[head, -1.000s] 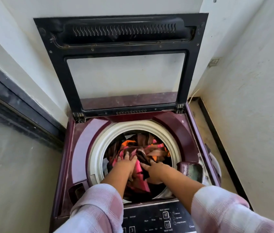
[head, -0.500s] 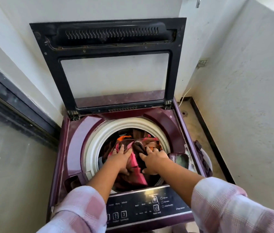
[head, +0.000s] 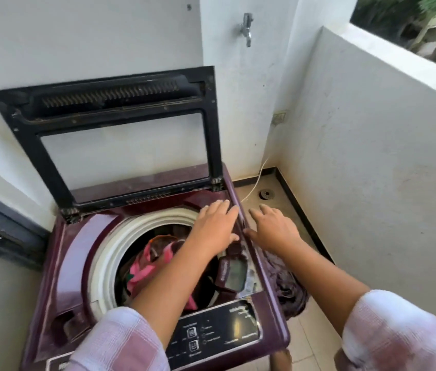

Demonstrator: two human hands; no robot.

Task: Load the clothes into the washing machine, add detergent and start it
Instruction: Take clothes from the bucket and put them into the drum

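Head view: the maroon washing machine fills the lower centre, its black-framed lid raised against the wall. Pink and brown clothes lie in the drum. The left hand hovers over the machine's right rear corner and the right hand just past its right edge. Each grip is apart, fingers straight, holding nothing. A dark purple cloth is heaped on the floor beside the machine.

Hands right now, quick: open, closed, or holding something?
Left hand: open, empty, over the washing machine.
Right hand: open, empty, past its right edge.
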